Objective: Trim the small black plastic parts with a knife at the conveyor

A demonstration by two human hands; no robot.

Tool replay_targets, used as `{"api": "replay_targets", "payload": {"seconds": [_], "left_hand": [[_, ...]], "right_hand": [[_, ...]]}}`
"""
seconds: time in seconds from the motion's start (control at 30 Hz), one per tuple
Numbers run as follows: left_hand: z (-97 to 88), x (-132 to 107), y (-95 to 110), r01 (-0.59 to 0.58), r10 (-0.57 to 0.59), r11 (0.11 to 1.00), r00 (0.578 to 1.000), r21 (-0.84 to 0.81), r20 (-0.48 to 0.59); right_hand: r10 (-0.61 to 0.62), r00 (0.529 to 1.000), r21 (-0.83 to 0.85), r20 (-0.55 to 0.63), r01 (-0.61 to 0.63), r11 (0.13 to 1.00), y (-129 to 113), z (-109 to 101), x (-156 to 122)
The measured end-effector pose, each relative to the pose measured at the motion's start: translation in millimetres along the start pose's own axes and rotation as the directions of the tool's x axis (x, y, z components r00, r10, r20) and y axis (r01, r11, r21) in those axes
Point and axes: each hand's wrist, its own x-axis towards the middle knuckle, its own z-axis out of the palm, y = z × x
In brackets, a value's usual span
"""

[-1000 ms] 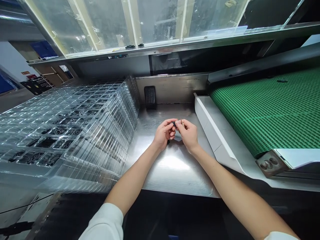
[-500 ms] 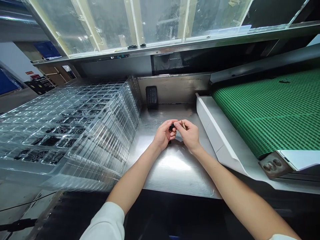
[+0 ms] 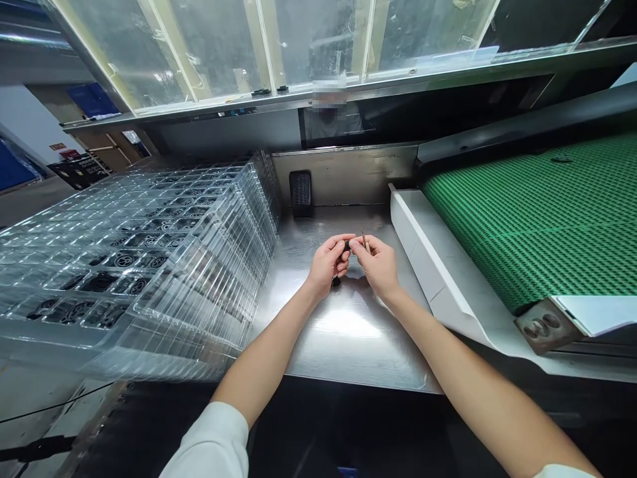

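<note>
My left hand [image 3: 328, 264] is closed on a small black part [image 3: 347, 245], pinched between thumb and fingertips. My right hand [image 3: 378, 265] meets it from the other side, its thumb touching or nearly touching the black part. A thin tool with a narrow brownish tip [image 3: 363, 238] is held among the right fingers, pointing up; its exact kind cannot be made out. Another small black piece [image 3: 336, 281] shows just below my left hand. Both hands are above a shiny metal work surface [image 3: 343, 352].
A tall stack of clear plastic trays [image 3: 199, 265] with black round parts stands at the left. To the right, a white guard [image 3: 432, 272] borders a green conveyor belt [image 3: 547, 219]. A black textured block [image 3: 300, 192] leans against the metal back wall.
Both hands have shifted slightly, turning the small black part a little. The tool in my right hand now points more upright. More of the black piece below my left hand is visible.
</note>
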Motion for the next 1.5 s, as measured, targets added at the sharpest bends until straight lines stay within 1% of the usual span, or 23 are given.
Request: {"api": "replay_targets", "payload": {"seconds": [0.2,0.33,0.47,0.67,0.9,1.0,1.1,1.17,1.23,1.3,1.37,1.5], "left_hand": [[3.5,-0.3,-0.5,-0.053,0.053,0.999,0.998,0.004,-0.031],[4.3,-0.6,-0.5,-0.062,0.062,0.998,0.997,0.002,-0.050],[3.7,-1.2,-0.1,-0.047,0.047,0.999,0.998,-0.002,-0.037],[5.0,-3.3,3.2,-0.040,0.040,0.999,0.999,0.016,-0.005],[5.4,-3.7,3.8,-0.040,0.040,0.999,0.999,0.007,0.002],[5.0,-3.0,3.4,-0.054,0.054,0.998,0.998,-0.016,-0.014],[3.5,-2.1,4.2,-0.079,0.076,0.995,0.996,-0.056,-0.049],[2.4,-1.7,5.1,-0.092,0.088,0.993,0.994,-0.070,-0.069],[2.0,-1.7,5.6,-0.103,0.097,0.992,0.992,-0.071,-0.082],[2.2,-2.0,5.8,-0.110,0.104,0.992,0.990,-0.065,-0.092],[2.6,-2.3,5.7,-0.114,0.108,0.992,0.989,-0.059,-0.099],[2.7,-2.3,5.0,-0.114,0.107,0.992,0.988,-0.052,-0.112]], "right_hand": [[0.023,0.999,0.058,0.036,-0.025,0.998,-3.0,2.2,-1.4],[0.036,0.998,0.059,0.053,-0.039,0.997,-3.1,3.0,-1.0],[0.039,0.998,0.061,0.058,-0.043,0.997,-1.3,2.8,-0.6],[-0.019,0.999,0.014,0.040,0.019,1.000,1.4,2.2,-2.0],[0.004,0.999,-0.005,0.050,-0.004,1.000,-1.5,1.4,-3.7],[-0.040,0.999,-0.068,0.028,0.042,0.997,0.9,0.2,-2.6],[-0.142,0.990,-0.185,0.003,0.140,0.973,3.5,-2.2,-0.5],[-0.208,0.978,-0.259,0.028,0.208,0.943,4.0,-4.2,0.5],[-0.258,0.962,-0.329,0.085,0.272,0.904,3.8,-6.0,0.2],[-0.283,0.949,-0.394,0.141,0.316,0.863,3.7,-7.1,-1.1],[-0.287,0.942,-0.447,0.172,0.334,0.830,4.4,-7.3,-2.9],[-0.301,0.938,-0.517,0.171,0.346,0.783,7.4,-6.7,-5.3]]}}
